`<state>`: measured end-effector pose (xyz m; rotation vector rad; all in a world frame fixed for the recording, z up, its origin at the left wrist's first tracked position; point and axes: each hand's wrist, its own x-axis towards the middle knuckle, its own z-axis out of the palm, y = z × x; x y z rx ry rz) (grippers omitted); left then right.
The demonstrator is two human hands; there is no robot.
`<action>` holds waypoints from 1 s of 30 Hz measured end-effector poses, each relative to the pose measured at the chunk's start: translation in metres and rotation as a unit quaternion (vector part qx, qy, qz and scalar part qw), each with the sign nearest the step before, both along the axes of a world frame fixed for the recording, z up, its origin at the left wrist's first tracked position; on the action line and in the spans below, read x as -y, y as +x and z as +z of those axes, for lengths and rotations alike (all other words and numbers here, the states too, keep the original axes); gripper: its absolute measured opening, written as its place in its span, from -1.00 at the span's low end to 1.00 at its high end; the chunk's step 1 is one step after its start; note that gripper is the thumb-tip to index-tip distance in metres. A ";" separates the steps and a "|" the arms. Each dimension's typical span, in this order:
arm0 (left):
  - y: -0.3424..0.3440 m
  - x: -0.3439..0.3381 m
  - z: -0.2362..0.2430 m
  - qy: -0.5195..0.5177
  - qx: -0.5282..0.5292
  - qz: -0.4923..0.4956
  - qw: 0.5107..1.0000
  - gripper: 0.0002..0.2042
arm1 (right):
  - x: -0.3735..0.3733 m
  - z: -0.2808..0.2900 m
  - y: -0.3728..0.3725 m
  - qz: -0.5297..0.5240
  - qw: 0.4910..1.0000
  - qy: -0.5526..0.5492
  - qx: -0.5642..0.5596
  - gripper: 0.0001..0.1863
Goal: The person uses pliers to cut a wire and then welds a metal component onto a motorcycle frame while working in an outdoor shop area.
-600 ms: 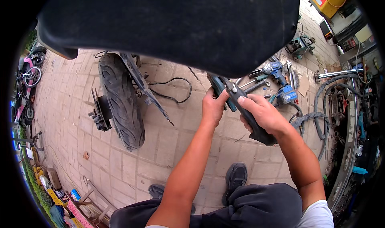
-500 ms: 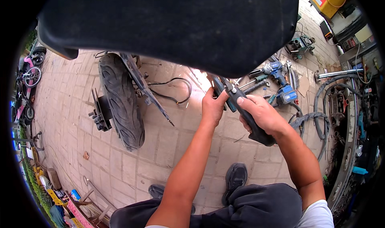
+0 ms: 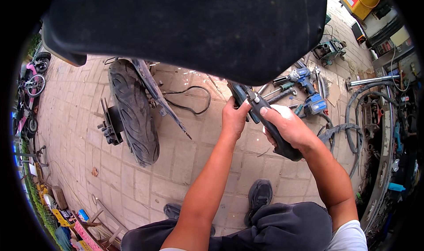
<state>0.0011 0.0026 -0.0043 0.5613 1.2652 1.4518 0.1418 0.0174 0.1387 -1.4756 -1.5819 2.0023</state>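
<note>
My right hand [image 3: 287, 124] is wrapped round the dark rear handle of a power tool that looks like an angle grinder [image 3: 274, 134], with the thumb on top. Farther forward, my left hand [image 3: 234, 119] grips the tool's front part, where teal shows beyond the fingers. The working end disappears under a large black, smooth, seat-like part [image 3: 190, 26] that covers the top of the view. Left of my hands stands a two-wheeler's rear tire [image 3: 132, 114] with a rusty metal arm [image 3: 154, 92] alongside.
A blue cordless impact wrench [image 3: 310, 91] lies right of my hands beside a wrench [image 3: 286, 95] and other hand tools. Black hoses [image 3: 349, 127] curl near a cluttered tool rack [image 3: 384, 140]. A green machine [image 3: 329, 51] stands farther off. A black cable [image 3: 205, 98] loops by the tire.
The bright orange glow of sparks near the tool's front has faded; scattered bright specks now show over the paving. My hands and the tool have barely moved.
</note>
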 end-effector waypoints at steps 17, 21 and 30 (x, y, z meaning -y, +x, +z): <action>0.001 0.000 -0.008 0.006 -0.015 0.002 1.000 -0.55 | 0.021 -0.011 0.019 -0.026 0.999 0.003 -0.021 -0.63; 0.002 0.000 -0.001 -0.014 -0.019 0.001 1.000 -0.55 | 0.028 -0.012 0.023 -0.023 0.999 0.007 -0.033 -0.63; 0.002 0.001 -0.003 -0.008 -0.002 -0.001 1.000 -0.59 | 0.028 -0.006 0.018 -0.037 0.999 0.007 -0.024 -0.65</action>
